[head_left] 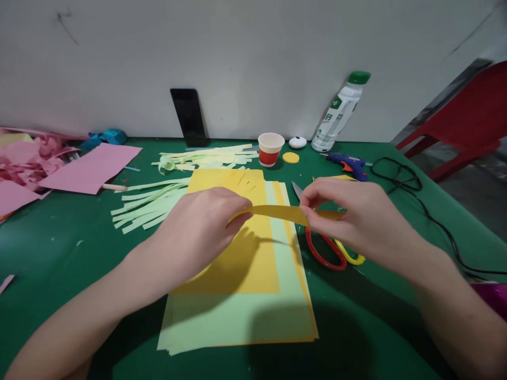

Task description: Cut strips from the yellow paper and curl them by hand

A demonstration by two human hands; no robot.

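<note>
A narrow yellow paper strip is stretched between my two hands above a stack of paper. My left hand pinches its left end between thumb and fingers. Near the other end, my right hand pinches it too, and a bit of the strip shows past the thumb. Beneath lie a yellow sheet and larger pale green sheets. Scissors with red and yellow handles rest on the table below my right hand, partly hidden by it. Pale green cut strips fan out left of the stack.
Along the wall stand a black phone, a red and white paper cup and a leaning bottle. A blue glue gun with a black cord lies at right. Pink paper is piled at left.
</note>
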